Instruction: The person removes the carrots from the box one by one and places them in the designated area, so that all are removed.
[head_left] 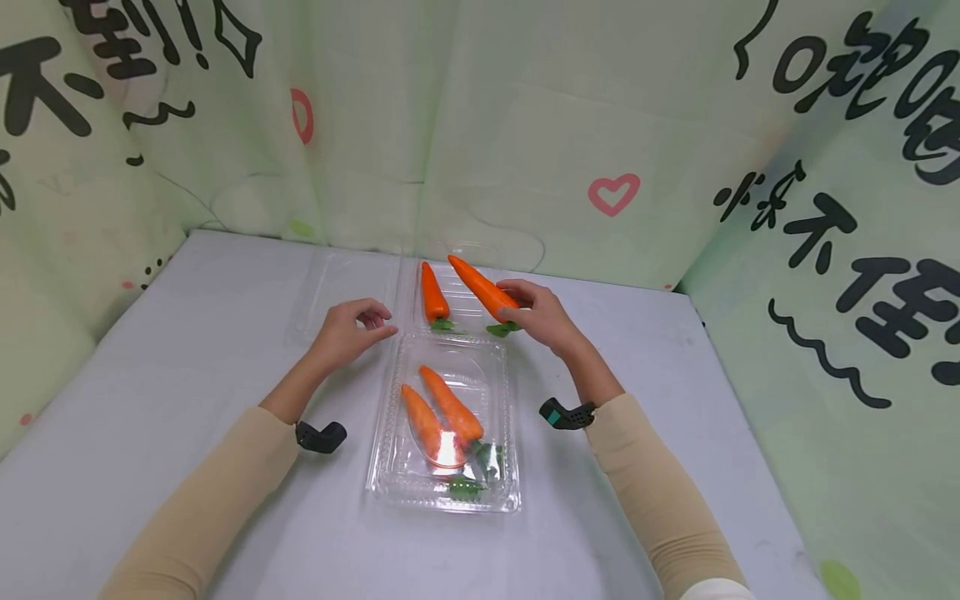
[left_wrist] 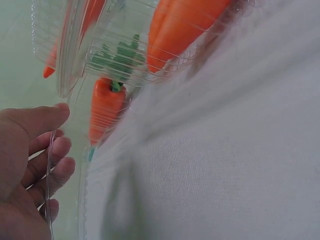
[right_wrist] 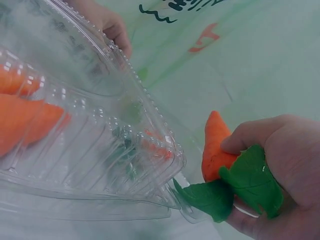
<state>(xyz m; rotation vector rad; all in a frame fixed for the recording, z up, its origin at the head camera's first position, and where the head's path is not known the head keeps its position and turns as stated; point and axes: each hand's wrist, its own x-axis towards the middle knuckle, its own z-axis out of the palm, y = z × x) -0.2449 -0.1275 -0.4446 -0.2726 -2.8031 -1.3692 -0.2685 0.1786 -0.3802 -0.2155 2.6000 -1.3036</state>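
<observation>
My right hand (head_left: 542, 315) grips a toy carrot (head_left: 480, 286) by its thick end near the green leaves, tip pointing away and to the left. Below it is the rear clear plastic box (head_left: 468, 321), where another carrot (head_left: 433, 293) lies on the left side. That box's clear lid (head_left: 311, 292) is folded out to the left. My left hand (head_left: 348, 333) is beside the lid's edge, thumb and loosely bent fingers apart; the left wrist view shows a thin clear edge (left_wrist: 50, 165) crossing the fingers, and contact is unclear.
In front stands a second clear box (head_left: 378, 467), its lid down over two carrots (head_left: 453, 408) with green leaves. A white cloth covers the table (head_left: 225, 367). Printed pale green curtains (head_left: 510, 125) hang behind it and at both sides.
</observation>
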